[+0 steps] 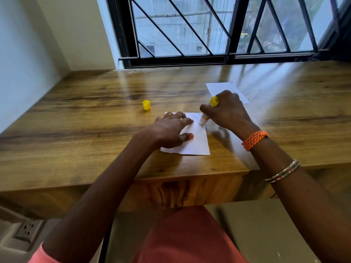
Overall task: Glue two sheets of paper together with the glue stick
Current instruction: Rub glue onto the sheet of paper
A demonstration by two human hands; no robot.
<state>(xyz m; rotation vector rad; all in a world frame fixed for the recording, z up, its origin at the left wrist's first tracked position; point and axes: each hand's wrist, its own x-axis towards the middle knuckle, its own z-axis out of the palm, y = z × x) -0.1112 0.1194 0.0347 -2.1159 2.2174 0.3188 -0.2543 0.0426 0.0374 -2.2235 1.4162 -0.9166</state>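
On the wooden surface (95,103), glossy and brown-grained, a white sheet of paper (195,143) lies near the front edge. The left hand (167,130) rests flat on it, fingers spread and straight, gripping nothing. The right hand (226,109) is curled round a glue stick (206,114), yellow end up, tilted, its tip touching the sheet's far right corner. A second sheet of paper (220,87) lies farther back to the right, partly hidden behind the right hand. The yellow cap (146,105) stands alone left of the sheets, apart from both. An orange woven band (254,140) and bangles (283,170) sit on the right arm. Behind the surface, a black-framed window with diagonal bars (190,29); a white wall (28,44) closes the left side. A wall socket (28,231) shows below the surface at lower left.
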